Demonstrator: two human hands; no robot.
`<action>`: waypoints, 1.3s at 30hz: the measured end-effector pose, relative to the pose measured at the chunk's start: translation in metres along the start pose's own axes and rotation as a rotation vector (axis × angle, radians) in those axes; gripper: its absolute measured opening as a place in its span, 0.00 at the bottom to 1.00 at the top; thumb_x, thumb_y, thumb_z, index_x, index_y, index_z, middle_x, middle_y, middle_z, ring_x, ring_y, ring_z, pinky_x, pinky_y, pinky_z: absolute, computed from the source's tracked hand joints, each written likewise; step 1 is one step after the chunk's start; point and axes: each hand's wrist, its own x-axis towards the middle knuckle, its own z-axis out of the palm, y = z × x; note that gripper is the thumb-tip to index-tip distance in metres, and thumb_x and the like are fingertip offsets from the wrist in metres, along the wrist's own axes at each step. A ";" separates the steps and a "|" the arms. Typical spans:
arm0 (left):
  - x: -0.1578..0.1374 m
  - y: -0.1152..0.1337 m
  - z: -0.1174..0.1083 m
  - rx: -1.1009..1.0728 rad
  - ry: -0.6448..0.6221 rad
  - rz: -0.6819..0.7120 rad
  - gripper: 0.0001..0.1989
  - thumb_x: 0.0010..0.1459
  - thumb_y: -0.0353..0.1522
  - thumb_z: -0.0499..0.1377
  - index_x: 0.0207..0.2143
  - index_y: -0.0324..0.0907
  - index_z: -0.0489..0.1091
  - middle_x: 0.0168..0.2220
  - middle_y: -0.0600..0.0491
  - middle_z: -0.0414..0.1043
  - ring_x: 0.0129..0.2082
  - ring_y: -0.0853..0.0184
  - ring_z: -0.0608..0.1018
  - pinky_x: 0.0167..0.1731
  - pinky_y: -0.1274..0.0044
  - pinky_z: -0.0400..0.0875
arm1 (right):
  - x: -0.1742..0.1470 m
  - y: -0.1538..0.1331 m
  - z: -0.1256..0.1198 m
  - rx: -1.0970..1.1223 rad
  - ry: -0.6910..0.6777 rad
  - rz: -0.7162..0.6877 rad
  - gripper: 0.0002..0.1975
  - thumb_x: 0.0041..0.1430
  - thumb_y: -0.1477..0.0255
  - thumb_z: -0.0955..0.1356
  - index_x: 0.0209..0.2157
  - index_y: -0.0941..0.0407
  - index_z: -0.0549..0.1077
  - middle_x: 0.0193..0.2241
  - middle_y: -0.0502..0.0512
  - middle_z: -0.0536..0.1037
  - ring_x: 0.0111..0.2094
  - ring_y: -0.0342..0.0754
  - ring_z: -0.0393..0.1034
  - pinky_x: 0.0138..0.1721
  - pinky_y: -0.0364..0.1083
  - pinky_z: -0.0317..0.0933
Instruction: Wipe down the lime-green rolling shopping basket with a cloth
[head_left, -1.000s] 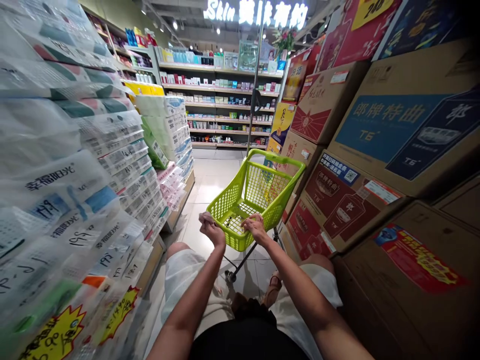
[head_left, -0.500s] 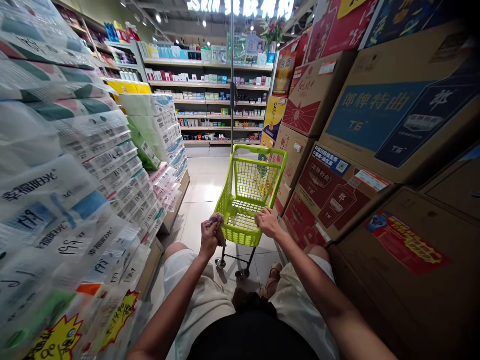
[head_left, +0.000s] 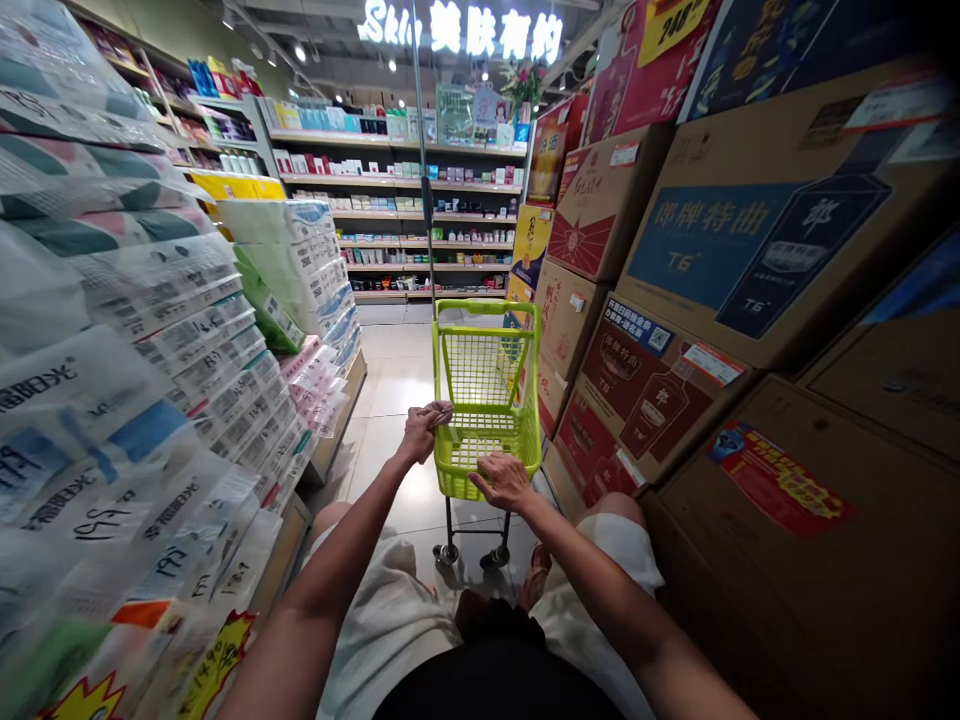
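A small lime-green shopping cart [head_left: 487,455] with a mesh basket stands on its wheels in front of my knees. My left hand [head_left: 420,432] is closed around a bunched pinkish-grey cloth [head_left: 441,410], which lies against the left rim of the basket. At the near rim, my right hand [head_left: 501,480] has its fingers curled over the green edge and grips it. The inside of the basket shows bare mesh.
Stacked wrapped tissue packs [head_left: 210,300] line the left side on a low wooden platform. Piled cardboard boxes [head_left: 705,220] wall in the right. Cosmetics shelves [head_left: 397,180] stand ahead, with a thin dark pole [head_left: 427,220] before them. Tiled floor [head_left: 382,390] runs between.
The cart has turned to face more squarely and sits further left in view. My left hand has moved the cloth up along the left rim. My right hand has shifted to the near rim's middle.
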 end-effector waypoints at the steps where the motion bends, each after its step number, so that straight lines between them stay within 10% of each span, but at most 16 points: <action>1: 0.001 0.001 0.004 -0.026 0.013 -0.009 0.13 0.46 0.24 0.62 0.35 0.40 0.83 0.38 0.45 0.71 0.44 0.57 0.76 0.56 0.58 0.74 | -0.001 0.004 -0.002 0.002 0.006 -0.013 0.27 0.74 0.50 0.57 0.34 0.54 0.74 0.33 0.57 0.78 0.39 0.51 0.68 0.39 0.47 0.50; 11: -0.128 -0.020 0.028 -0.168 0.045 0.058 0.12 0.54 0.28 0.60 0.39 0.43 0.82 0.51 0.42 0.73 0.52 0.55 0.78 0.58 0.59 0.76 | -0.017 0.035 -0.012 0.126 0.039 -0.093 0.29 0.74 0.50 0.56 0.29 0.53 0.73 0.30 0.55 0.78 0.38 0.50 0.67 0.38 0.47 0.51; 20: 0.002 -0.006 0.020 -0.162 0.220 -0.057 0.13 0.50 0.23 0.59 0.36 0.39 0.80 0.43 0.44 0.70 0.51 0.56 0.76 0.64 0.56 0.69 | -0.021 0.053 -0.019 0.091 0.040 -0.049 0.32 0.76 0.57 0.53 0.25 0.53 0.75 0.25 0.53 0.78 0.32 0.47 0.68 0.35 0.46 0.49; 29: -0.127 -0.036 0.051 0.077 0.101 0.388 0.16 0.66 0.30 0.56 0.50 0.47 0.80 0.54 0.42 0.67 0.57 0.55 0.74 0.60 0.59 0.73 | -0.015 0.022 -0.002 0.083 0.152 0.074 0.29 0.76 0.61 0.56 0.25 0.52 0.78 0.27 0.56 0.82 0.32 0.48 0.70 0.52 0.51 0.55; 34: -0.042 -0.036 -0.001 0.184 -0.073 0.477 0.12 0.63 0.28 0.57 0.42 0.46 0.81 0.47 0.44 0.72 0.49 0.57 0.76 0.53 0.61 0.75 | -0.019 0.022 0.001 0.143 0.191 0.078 0.31 0.75 0.62 0.56 0.18 0.52 0.73 0.20 0.53 0.77 0.30 0.48 0.70 0.54 0.52 0.53; 39: 0.052 -0.019 -0.054 0.249 0.227 0.183 0.14 0.53 0.24 0.61 0.42 0.39 0.81 0.42 0.43 0.71 0.48 0.53 0.74 0.58 0.57 0.70 | -0.018 0.055 -0.004 0.148 0.181 0.085 0.33 0.75 0.61 0.56 0.15 0.52 0.70 0.18 0.52 0.75 0.29 0.48 0.69 0.51 0.52 0.53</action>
